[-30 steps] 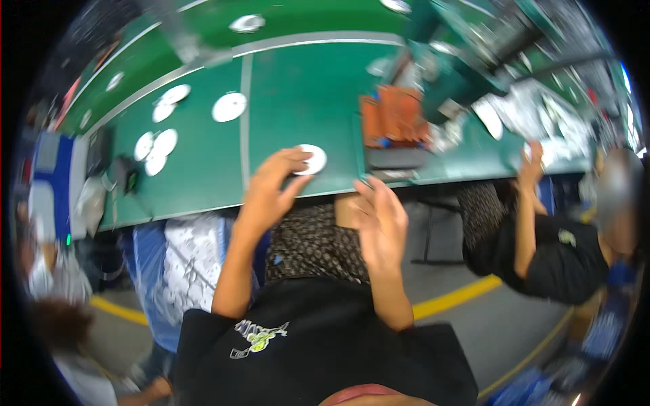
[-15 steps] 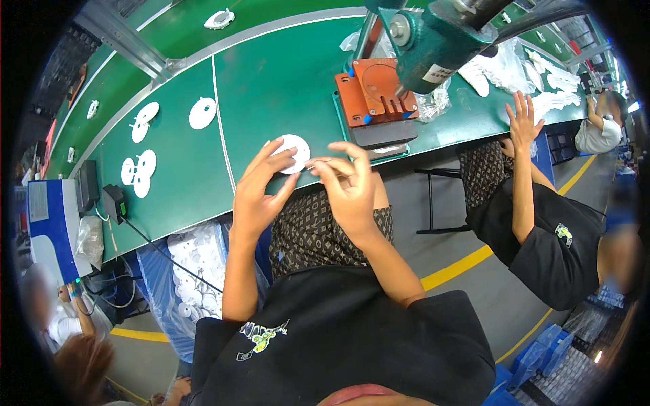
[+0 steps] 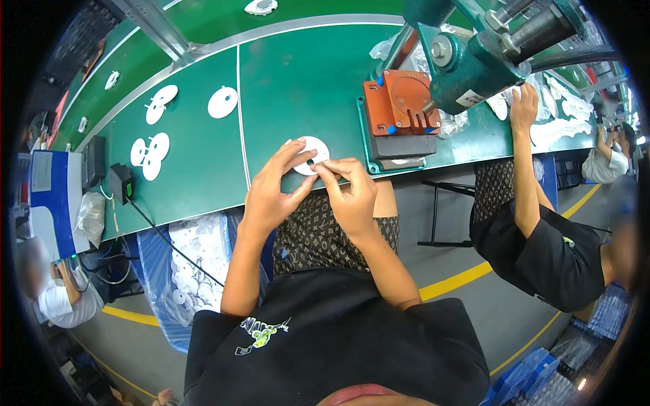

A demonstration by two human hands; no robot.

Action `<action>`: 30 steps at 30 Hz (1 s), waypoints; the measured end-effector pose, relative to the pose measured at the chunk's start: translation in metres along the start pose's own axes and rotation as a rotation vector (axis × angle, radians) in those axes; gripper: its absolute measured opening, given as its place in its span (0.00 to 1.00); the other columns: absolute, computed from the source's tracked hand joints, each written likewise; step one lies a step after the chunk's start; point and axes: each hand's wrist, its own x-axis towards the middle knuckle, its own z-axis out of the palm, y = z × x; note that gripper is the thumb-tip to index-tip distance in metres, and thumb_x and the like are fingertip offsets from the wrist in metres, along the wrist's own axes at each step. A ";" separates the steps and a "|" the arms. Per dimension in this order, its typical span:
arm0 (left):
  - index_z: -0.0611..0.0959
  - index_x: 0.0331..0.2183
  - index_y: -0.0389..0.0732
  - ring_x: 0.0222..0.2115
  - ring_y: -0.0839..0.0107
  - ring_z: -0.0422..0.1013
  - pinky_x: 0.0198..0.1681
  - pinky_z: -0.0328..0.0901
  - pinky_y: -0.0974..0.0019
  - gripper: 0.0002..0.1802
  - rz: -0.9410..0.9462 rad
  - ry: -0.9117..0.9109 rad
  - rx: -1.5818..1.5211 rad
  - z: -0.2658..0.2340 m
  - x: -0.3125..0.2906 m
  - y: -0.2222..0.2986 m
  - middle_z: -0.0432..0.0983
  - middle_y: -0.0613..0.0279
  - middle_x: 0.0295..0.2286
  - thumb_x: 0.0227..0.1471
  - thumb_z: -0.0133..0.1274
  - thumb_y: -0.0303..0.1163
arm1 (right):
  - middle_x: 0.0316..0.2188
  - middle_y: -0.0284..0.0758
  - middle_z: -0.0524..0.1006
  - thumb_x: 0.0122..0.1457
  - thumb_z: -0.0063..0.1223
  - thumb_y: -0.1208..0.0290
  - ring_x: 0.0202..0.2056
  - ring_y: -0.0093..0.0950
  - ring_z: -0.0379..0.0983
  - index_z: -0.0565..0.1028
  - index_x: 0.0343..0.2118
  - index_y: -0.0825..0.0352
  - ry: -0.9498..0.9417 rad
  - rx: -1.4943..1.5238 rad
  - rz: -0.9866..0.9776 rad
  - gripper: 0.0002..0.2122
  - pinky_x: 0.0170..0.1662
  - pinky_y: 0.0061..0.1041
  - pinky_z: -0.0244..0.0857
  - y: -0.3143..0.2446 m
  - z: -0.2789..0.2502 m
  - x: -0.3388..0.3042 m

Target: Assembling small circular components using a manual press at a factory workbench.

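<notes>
A white round disc point(image 3: 318, 146) with a small dark hole is held near the front edge of the green table. My left hand point(image 3: 273, 186) curves round its left side, fingers on top and thumb below. At the disc's near edge, beside the hole, my right hand point(image 3: 353, 195) has thumb and fingertips pinched together. Whatever sits in that pinch is too small to make out. Right of the hands stands a green press point(image 3: 467, 68), with an orange fixture block point(image 3: 406, 101) under its head.
More white discs point(image 3: 222, 103) lie on the table's left part, some in clusters point(image 3: 154, 155). A blue bin point(image 3: 196, 260) full of white parts stands below the front edge. A black device point(image 3: 122, 183) trails a cable. At right, a co-worker's hand point(image 3: 523, 108) reaches to white parts.
My right fingertips have closed into a pinch and come onto the disc beside its hole. My left hand stays round the disc. The co-worker's raised hand has moved to the white parts.
</notes>
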 end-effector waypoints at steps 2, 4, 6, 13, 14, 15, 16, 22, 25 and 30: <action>0.70 0.52 0.35 0.52 0.53 0.71 0.58 0.63 0.57 0.31 -0.034 -0.034 -0.005 -0.001 -0.001 0.000 0.79 0.56 0.45 0.46 0.63 0.24 | 0.30 0.39 0.80 0.51 0.62 0.81 0.27 0.29 0.76 0.75 0.33 0.72 -0.013 -0.145 -0.143 0.08 0.31 0.25 0.70 -0.003 -0.001 0.007; 0.69 0.53 0.35 0.52 0.53 0.71 0.58 0.63 0.57 0.33 -0.021 -0.029 -0.009 -0.001 -0.002 -0.001 0.79 0.56 0.45 0.46 0.62 0.23 | 0.28 0.36 0.78 0.46 0.63 0.79 0.30 0.34 0.75 0.77 0.34 0.72 -0.087 -0.336 -0.429 0.11 0.32 0.30 0.70 -0.007 -0.002 0.015; 0.68 0.55 0.36 0.51 0.53 0.71 0.57 0.64 0.58 0.34 -0.021 -0.044 -0.020 -0.001 -0.001 -0.001 0.79 0.55 0.46 0.46 0.62 0.23 | 0.34 0.37 0.78 0.45 0.64 0.74 0.36 0.36 0.74 0.77 0.38 0.71 -0.190 -0.366 -0.440 0.16 0.38 0.34 0.70 -0.011 -0.008 0.018; 0.84 0.38 0.34 0.50 0.51 0.73 0.56 0.64 0.49 0.13 0.147 0.136 0.090 0.006 0.025 0.037 0.79 0.52 0.43 0.46 0.61 0.20 | 0.41 0.44 0.77 0.53 0.61 0.75 0.41 0.41 0.75 0.74 0.47 0.73 -0.006 -0.336 -0.341 0.18 0.44 0.35 0.70 -0.020 -0.056 -0.018; 0.84 0.37 0.35 0.49 0.51 0.73 0.56 0.65 0.46 0.14 0.247 0.123 0.075 0.015 0.033 0.046 0.79 0.53 0.42 0.43 0.62 0.20 | 0.37 0.44 0.78 0.54 0.58 0.78 0.38 0.39 0.76 0.74 0.46 0.73 0.089 -0.241 -0.185 0.16 0.42 0.33 0.70 -0.019 -0.061 -0.024; 0.84 0.37 0.35 0.49 0.51 0.73 0.55 0.65 0.46 0.14 0.355 0.131 0.025 0.027 0.043 0.054 0.80 0.52 0.41 0.43 0.63 0.21 | 0.34 0.44 0.78 0.54 0.55 0.81 0.35 0.37 0.77 0.74 0.46 0.74 0.183 -0.144 -0.032 0.15 0.39 0.31 0.71 -0.017 -0.065 -0.029; 0.84 0.37 0.35 0.49 0.52 0.73 0.55 0.66 0.47 0.15 0.401 0.095 -0.001 0.039 0.056 0.059 0.80 0.52 0.41 0.42 0.63 0.22 | 0.34 0.44 0.78 0.54 0.55 0.81 0.35 0.37 0.77 0.74 0.46 0.74 0.192 -0.159 -0.036 0.15 0.39 0.31 0.71 -0.016 -0.069 -0.033; 0.82 0.42 0.36 0.55 0.49 0.66 0.63 0.53 0.45 0.18 0.476 -0.039 0.123 0.062 0.115 0.066 0.77 0.54 0.45 0.46 0.62 0.27 | 0.26 0.41 0.78 0.55 0.52 0.85 0.28 0.31 0.77 0.73 0.42 0.74 0.193 -0.239 -0.174 0.11 0.34 0.26 0.70 -0.023 -0.089 -0.027; 0.81 0.44 0.38 0.57 0.50 0.64 0.65 0.49 0.45 0.21 0.355 -0.157 -0.006 0.061 0.121 0.065 0.76 0.53 0.47 0.46 0.61 0.31 | 0.26 0.41 0.78 0.56 0.49 0.86 0.27 0.31 0.76 0.73 0.41 0.74 0.222 -0.269 -0.247 0.10 0.34 0.25 0.71 -0.034 -0.105 -0.002; 0.81 0.46 0.41 0.60 0.50 0.58 0.66 0.45 0.43 0.21 0.465 -0.201 0.117 0.063 0.122 0.064 0.74 0.58 0.50 0.50 0.59 0.38 | 0.34 0.42 0.77 0.53 0.49 0.86 0.35 0.34 0.74 0.71 0.42 0.74 0.484 -0.377 -0.761 0.12 0.41 0.30 0.69 -0.088 -0.144 0.105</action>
